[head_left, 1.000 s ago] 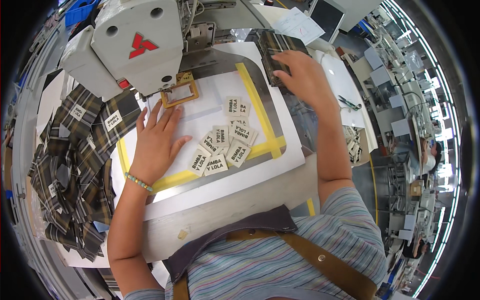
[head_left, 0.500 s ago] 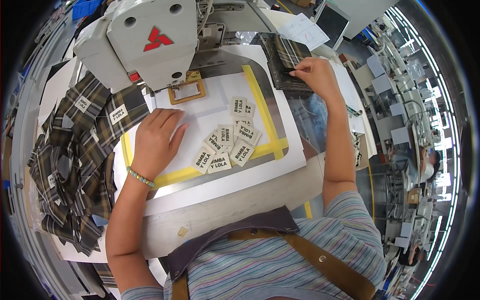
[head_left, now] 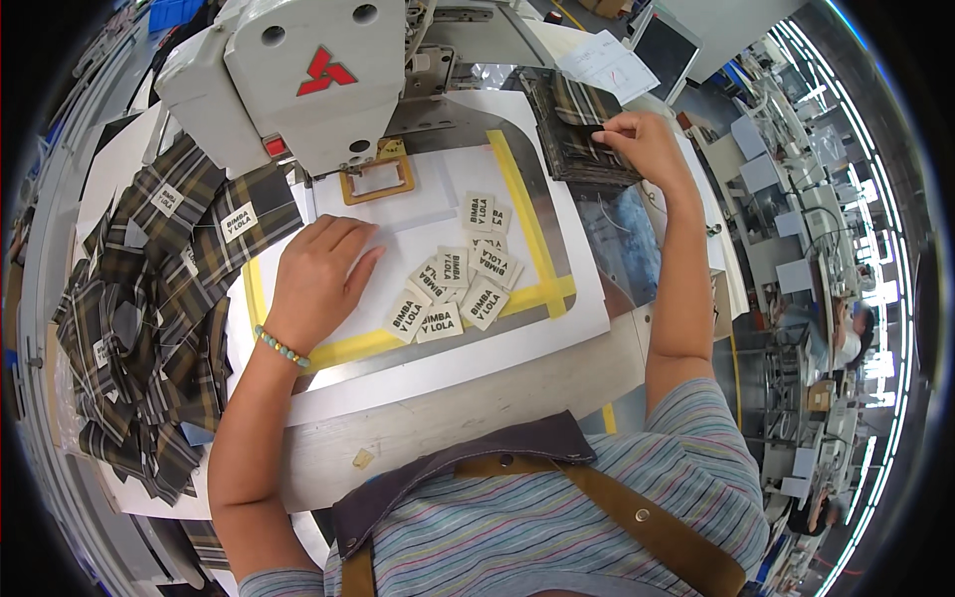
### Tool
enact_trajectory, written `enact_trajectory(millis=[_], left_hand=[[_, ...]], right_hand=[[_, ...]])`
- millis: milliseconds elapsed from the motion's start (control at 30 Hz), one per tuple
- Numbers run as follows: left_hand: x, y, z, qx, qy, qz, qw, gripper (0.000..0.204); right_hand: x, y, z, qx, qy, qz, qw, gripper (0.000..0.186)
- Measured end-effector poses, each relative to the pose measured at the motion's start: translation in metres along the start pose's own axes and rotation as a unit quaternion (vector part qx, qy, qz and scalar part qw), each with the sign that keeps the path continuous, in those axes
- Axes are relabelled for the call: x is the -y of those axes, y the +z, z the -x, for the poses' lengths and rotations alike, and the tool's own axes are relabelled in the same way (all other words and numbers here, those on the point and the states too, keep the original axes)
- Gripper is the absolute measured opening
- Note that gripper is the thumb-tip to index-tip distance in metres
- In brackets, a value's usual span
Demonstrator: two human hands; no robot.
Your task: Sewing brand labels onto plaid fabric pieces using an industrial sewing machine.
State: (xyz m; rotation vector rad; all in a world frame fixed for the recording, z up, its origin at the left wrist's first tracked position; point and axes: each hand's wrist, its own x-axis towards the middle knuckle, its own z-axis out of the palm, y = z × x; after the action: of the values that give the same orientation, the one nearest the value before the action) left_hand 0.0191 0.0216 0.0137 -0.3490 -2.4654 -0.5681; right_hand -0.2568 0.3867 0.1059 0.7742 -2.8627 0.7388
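My right hand (head_left: 649, 151) pinches the near right corner of the top plaid fabric piece (head_left: 582, 102) on a stack at the back right. That corner is folded up, showing a dark underside, and more plaid pieces lie under it. My left hand (head_left: 323, 274) lies with fingers stretched out on the white work plate (head_left: 398, 274), holding nothing. Right of it, several cream fabric labels (head_left: 484, 301) with dark print lie loosely overlapping. Behind my left hand, a yellow-brown rectangular frame (head_left: 408, 177) sits beneath the sewing machine head (head_left: 308, 85).
On the left lies a heap of plaid pieces (head_left: 129, 343), several bearing cream labels. Yellow tape (head_left: 522, 219) edges the plate. Paper sheets (head_left: 609, 65) and a dark screen (head_left: 665, 50) stand at the back right. A small beige scrap (head_left: 363, 459) lies near the table's front edge.
My right hand has shifted slightly right and away from me, and the top piece's corner is turned up further. My left hand stays in place on the plate.
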Motion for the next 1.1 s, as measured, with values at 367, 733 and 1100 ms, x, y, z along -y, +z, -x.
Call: enact_trajectory(millis=[367, 733, 1100], left_hand=[[0.002, 0.002, -0.001, 0.002, 0.016, -0.003, 1.0, 0.019], [-0.014, 0.014, -0.013, -0.007, 0.123, -0.018, 0.992, 0.023], [-0.018, 0.066, -0.064, -0.001, 0.091, -0.04, 0.995, 0.022]], right_hand=[[0.019, 0.014, -0.053, -0.391, -0.13, -0.115, 0.904, 0.025], [0.086, 0.126, 0.008, -0.017, -0.4, 0.157, 0.903, 0.019], [0.097, 0.139, 0.037, -0.043, -0.481, 0.123, 0.867, 0.012]])
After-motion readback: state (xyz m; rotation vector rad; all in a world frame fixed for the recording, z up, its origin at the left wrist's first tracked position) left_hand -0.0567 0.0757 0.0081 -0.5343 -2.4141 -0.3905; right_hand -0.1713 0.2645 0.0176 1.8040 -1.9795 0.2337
